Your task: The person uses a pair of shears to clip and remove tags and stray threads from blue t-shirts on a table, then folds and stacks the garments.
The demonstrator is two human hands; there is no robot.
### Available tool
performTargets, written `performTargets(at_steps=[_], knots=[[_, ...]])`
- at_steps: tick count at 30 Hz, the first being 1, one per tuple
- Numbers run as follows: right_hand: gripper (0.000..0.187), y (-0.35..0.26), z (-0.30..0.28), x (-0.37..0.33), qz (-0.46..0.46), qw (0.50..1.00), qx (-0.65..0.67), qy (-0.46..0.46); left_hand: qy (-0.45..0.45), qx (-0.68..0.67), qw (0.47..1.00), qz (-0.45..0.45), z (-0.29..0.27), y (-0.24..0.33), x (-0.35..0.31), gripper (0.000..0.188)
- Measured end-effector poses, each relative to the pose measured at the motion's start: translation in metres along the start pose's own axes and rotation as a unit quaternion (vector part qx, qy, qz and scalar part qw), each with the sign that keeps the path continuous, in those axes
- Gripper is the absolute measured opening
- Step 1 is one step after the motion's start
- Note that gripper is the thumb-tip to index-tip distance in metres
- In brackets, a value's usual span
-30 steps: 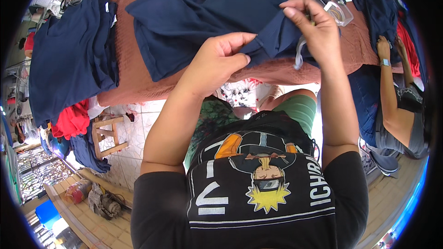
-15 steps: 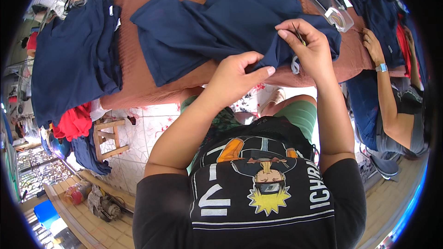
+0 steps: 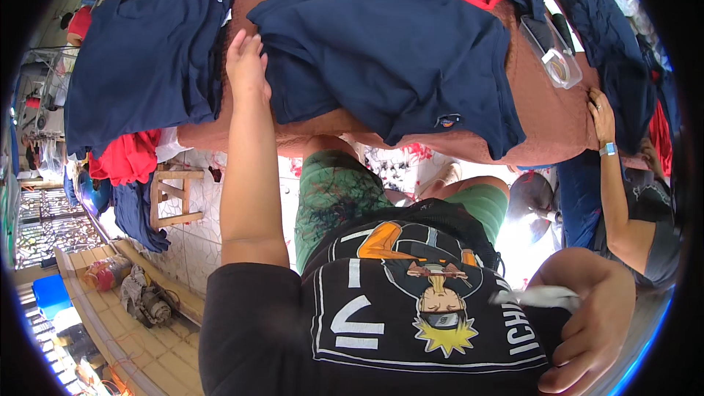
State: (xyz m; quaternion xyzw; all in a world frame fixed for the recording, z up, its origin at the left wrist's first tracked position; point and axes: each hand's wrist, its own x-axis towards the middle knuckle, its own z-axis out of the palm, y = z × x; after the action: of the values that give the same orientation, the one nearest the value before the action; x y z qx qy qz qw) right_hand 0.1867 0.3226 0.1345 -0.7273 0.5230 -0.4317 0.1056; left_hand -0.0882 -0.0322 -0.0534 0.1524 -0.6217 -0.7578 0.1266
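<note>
A navy garment (image 3: 396, 59) lies spread over the brown-covered table in front of me, a small patch showing near its front edge. My left hand (image 3: 248, 66) reaches to the garment's left side with fingers stretched out, holding nothing. Whether it touches the cloth I cannot tell. Low at the right, beside my body, my right hand (image 3: 590, 315) is curled and slightly blurred. A white strip (image 3: 544, 298) juts from it toward my shirt. Anything else inside those fingers is hidden.
A stack of navy garments (image 3: 147, 66) hangs over the table's left end. A clear plastic case (image 3: 554, 55) rests at the back right. Another person's hand (image 3: 601, 114) is on the table's right edge. A wooden stool (image 3: 176, 198) stands below left.
My right hand has left the cloth and dropped back beside my body. My left hand has let go and moved left. The garment now lies flatter, its patch showing.
</note>
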Motion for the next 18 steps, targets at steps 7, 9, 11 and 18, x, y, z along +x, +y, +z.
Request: performTargets(at_steps=[7, 9, 11, 18], knots=[[0.026, 0.021, -0.011, -0.051, 0.435, 0.841, -0.169, 0.272, -0.31, -0.1, 0.945, 0.026, -0.002, 0.022, -0.067, 0.019], [0.015, 0.039, -0.009, -0.074, 0.531, 0.742, -0.227, 0.34, -0.539, -0.115, 0.833, 0.056, 0.004, 0.095, -0.116, 0.021], [0.01, 0.056, -0.008, -0.089, 0.509, 0.737, -0.183, 0.405, -0.695, -0.069, 0.704, 0.131, -0.003, 0.159, -0.15, 0.021], [0.017, 0.067, -0.022, -0.098, 0.496, 0.707, -0.203, 0.462, -0.83, 0.096, 0.484, 0.259, 0.023, 0.219, -0.21, 0.023]])
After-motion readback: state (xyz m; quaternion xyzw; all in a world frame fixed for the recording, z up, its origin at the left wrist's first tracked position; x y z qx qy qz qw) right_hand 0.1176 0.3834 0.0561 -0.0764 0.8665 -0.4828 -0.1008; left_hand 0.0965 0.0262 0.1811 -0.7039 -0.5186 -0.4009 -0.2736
